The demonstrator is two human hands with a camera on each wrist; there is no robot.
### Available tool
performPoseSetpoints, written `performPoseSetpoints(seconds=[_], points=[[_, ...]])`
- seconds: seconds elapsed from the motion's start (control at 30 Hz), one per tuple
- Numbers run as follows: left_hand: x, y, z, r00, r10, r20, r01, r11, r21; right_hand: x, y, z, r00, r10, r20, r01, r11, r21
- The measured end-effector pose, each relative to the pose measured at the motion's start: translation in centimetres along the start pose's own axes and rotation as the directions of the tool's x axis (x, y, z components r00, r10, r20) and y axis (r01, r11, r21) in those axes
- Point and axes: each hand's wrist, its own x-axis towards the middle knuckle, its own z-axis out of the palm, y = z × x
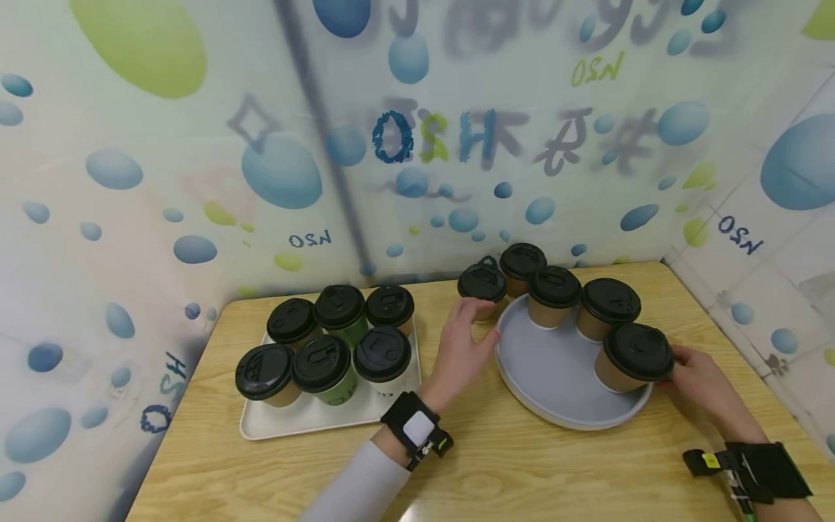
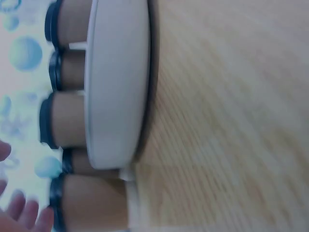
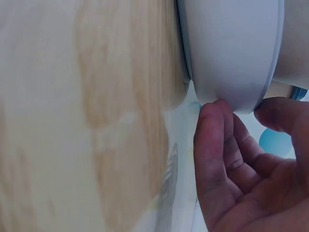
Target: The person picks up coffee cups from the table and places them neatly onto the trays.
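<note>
A grey round tray [image 1: 548, 384] holds three brown paper cups with black lids; the nearest cup [image 1: 616, 370] stands by its right edge. My right hand [image 1: 707, 384] is at that edge. In the right wrist view its thumb lies at the rim and its curled fingers touch the side wall of the round tray [image 3: 231, 53], gripping it. My left hand [image 1: 462, 351] reaches past the tray's left side, fingers spread, beside a lidded paper cup [image 1: 483, 281] on the table. In the left wrist view its fingertips are close to that cup's lid [image 2: 56, 203]; contact is unclear.
Left of the round tray, a white rectangular tray [image 1: 306, 424] carries several black-lidded cups, some green, brown or white. Another lidded cup [image 1: 522, 262] stands behind the round tray. A patterned curtain [image 1: 457, 196] borders the back of the wooden table [image 1: 496, 464].
</note>
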Motion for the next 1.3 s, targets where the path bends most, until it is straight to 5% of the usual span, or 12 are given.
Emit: performPoseSetpoints(seconds=[0.2, 0.53, 0.77, 0.97, 1.3], points=[[2.4, -2.1, 1.4, 0.964, -0.232, -0.129, 0.216, 0.968, -0.130, 0.1, 0.0, 0.1, 1.000, 0.004, 0.000, -0.004, 1.000, 0.007], [4.6, -4.2, 3.6, 0.920, -0.375, -0.118, 0.347, 0.916, -0.204, 0.0, -0.1, 0.1, 1.000, 0.008, 0.002, -0.008, 1.000, 0.001], [5.5, -5.4, 4.6, 0.908, -0.400, -0.123, 0.366, 0.902, -0.231, 0.0, -0.1, 0.1, 1.000, 0.015, 0.011, -0.015, 0.999, 0.028], [5.5, -6.4, 5.0, 0.910, -0.372, -0.183, 0.338, 0.921, -0.195, 0.0, -0.2, 0.2, 1.000, 0.017, 0.008, -0.017, 1.000, 0.022], [4.4, -5.6, 3.5, 0.922, -0.327, -0.206, 0.289, 0.937, -0.196, 0.4, 0.2, 0.1, 1.000, -0.012, -0.006, 0.012, 1.000, 0.008]])
